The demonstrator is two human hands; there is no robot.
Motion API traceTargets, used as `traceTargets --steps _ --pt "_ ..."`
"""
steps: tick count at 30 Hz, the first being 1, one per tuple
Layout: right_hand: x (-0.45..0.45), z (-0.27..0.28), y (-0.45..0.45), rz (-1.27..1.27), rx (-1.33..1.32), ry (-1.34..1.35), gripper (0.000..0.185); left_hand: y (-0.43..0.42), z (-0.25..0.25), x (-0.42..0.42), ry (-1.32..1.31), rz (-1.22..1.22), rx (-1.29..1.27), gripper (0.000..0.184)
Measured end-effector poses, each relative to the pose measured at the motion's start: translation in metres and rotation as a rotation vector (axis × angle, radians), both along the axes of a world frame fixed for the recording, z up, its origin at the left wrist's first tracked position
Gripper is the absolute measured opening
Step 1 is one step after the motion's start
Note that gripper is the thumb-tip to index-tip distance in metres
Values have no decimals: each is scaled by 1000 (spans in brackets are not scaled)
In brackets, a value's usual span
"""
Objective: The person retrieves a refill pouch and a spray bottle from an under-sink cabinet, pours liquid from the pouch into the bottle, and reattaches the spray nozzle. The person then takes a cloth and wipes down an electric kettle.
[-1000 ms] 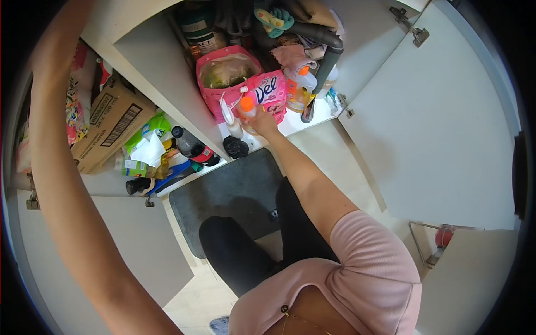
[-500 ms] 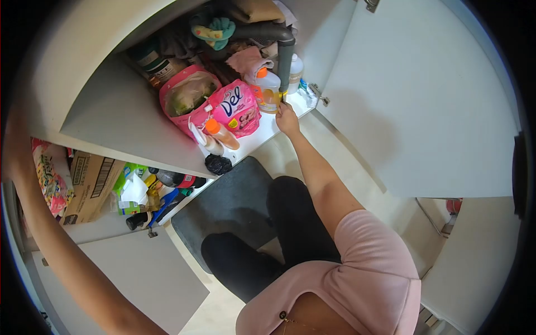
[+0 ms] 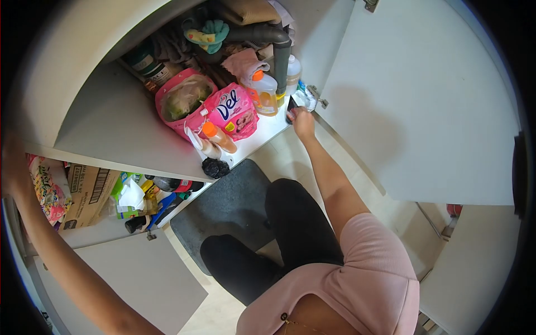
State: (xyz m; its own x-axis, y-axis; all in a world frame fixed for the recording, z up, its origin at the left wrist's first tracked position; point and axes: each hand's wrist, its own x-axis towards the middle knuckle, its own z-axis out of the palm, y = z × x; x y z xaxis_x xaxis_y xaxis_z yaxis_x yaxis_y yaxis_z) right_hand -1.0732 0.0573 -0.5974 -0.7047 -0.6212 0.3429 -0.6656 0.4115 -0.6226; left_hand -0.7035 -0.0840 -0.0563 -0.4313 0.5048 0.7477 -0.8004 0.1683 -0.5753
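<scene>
My right hand (image 3: 303, 124) is at the front edge of the cabinet shelf (image 3: 273, 127), closed around a small dark object (image 3: 291, 108) whose kind I cannot make out. Just left of it stands a clear jug with an orange cap (image 3: 268, 103) and amber liquid. Behind the hand are a white-capped bottle (image 3: 293, 72) and a blue-and-white packet (image 3: 304, 96). My left hand (image 3: 14, 167) is raised at the dark far-left edge, by the cabinet front; its fingers are too dim to read.
A pink Del pouch (image 3: 229, 106), a pink container with a plastic bag (image 3: 181, 100), an orange-capped bottle (image 3: 220, 137) and a black bundle (image 3: 215, 167) share the shelf. A grey drain pipe (image 3: 282, 61) comes down behind. Open doors (image 3: 419, 111) flank me; a dark mat (image 3: 223, 201) covers the floor.
My right hand has moved slightly right along the shelf edge, away from the jug and pipe, and the dark object now shows in it. My left arm stays raised at the left.
</scene>
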Motion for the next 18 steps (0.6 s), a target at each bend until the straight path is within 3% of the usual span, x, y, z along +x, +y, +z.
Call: traceTargets --steps 6,8,12,15,17,18 --pt "-35 11 -32 13 -38 -26 21 -10 8 16 -31 125 -4 40" --pt "-44 -5 -37 88 -18 -94 27 -10 6 11 -19 48 -7 41" --pt "-20 0 -28 -5 -185 -110 30 10 -5 -1 84 95 135 43" --pt "15 -20 -11 -109 -344 -29 30 -3 3 5 15 53 -9 44" --pt "38 -45 7 -103 -353 -86 30 -46 14 22 412 544 45 44" --pt "53 -55 15 -65 -294 -191 29 -47 14 24 412 565 38 44"
